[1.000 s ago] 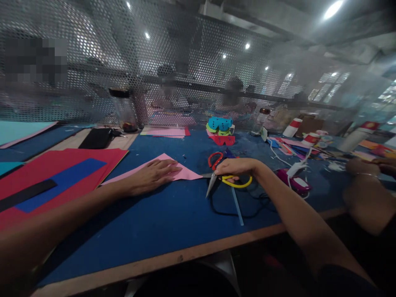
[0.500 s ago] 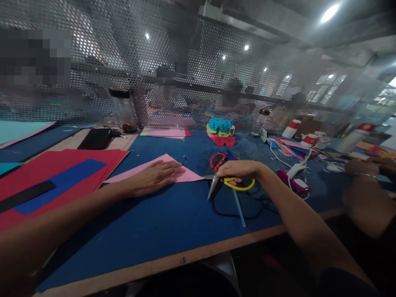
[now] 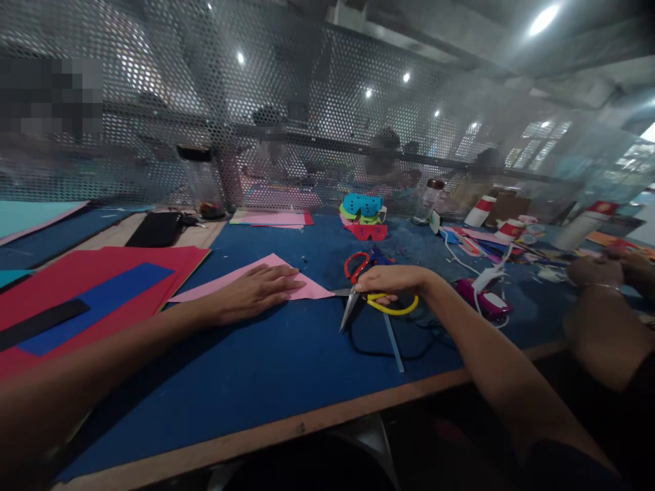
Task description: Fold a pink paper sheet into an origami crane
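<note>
A pink paper folded into a triangle point(image 3: 238, 278) lies on the blue tabletop point(image 3: 256, 382). My left hand point(image 3: 258, 290) rests flat on it, fingers stretched out. At the triangle's right corner my right hand point(image 3: 391, 279) is closed around a pair of scissors point(image 3: 394, 305) with one red and one yellow handle loop. The blades are spread, one pointing toward the paper's corner and the other toward the table's front edge. Under this hand a translucent stick point(image 3: 394, 344) and a black cable point(image 3: 373, 352) lie on the table.
Red paper sheets point(image 3: 133, 269) with blue and black strips lie at left, near a black phone-like object point(image 3: 155, 229). Cut-out paper masks point(image 3: 363, 206) stand behind. A purple glue gun point(image 3: 481, 298) lies right, near a co-worker's hands point(image 3: 596, 271). A perforated metal screen point(image 3: 317, 102) rises behind.
The view has shifted very slightly. My left hand stays on the pink paper and my right hand stays on the scissors, with no clear movement of either.
</note>
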`<state>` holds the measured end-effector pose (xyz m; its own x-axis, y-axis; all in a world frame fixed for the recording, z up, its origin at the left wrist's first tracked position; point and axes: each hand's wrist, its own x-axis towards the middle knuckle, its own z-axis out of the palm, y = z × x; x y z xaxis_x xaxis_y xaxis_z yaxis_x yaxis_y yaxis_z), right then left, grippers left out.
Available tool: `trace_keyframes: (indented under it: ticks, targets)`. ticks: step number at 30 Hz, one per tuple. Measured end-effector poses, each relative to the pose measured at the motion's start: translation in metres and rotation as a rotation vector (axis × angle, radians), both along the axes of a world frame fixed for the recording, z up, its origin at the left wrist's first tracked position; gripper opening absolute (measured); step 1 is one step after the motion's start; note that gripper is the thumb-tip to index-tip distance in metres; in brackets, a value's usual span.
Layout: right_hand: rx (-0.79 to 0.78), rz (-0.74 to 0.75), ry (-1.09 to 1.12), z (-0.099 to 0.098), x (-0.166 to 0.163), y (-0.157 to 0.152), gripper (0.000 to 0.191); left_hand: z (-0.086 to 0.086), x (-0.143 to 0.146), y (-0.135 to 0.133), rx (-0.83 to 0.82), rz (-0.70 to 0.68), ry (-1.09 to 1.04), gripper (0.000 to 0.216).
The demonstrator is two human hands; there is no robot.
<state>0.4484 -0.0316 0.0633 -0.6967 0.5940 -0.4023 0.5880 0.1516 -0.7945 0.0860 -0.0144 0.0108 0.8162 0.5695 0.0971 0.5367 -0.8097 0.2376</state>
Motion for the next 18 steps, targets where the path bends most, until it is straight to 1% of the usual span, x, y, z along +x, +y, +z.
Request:
trace_keyframes:
  ticks: [4, 8, 14, 18]
  targets:
    - [-0.032, 0.025, 0.02, -0.0009, 0.0022, 0.0007, 0.046, -0.0017, -0.0005, 0.0009, 0.003, -0.004, -0.035, 0.05]
    - [-0.037, 0.015, 0.015, 0.0007, 0.0018, 0.0001, 0.046, -0.0036, -0.0014, 0.0016, 0.003, -0.006, -0.024, 0.049]
    - [0.015, -0.002, -0.024, 0.0031, 0.0026, 0.0016, 0.048, -0.0031, -0.0033, 0.0013, 0.005, -0.021, -0.005, 0.048]
    - [0.021, 0.006, -0.022, 0.0032, 0.0031, 0.0023, 0.05, -0.0017, -0.0051, 0.0033, 0.029, -0.051, -0.016, 0.047]
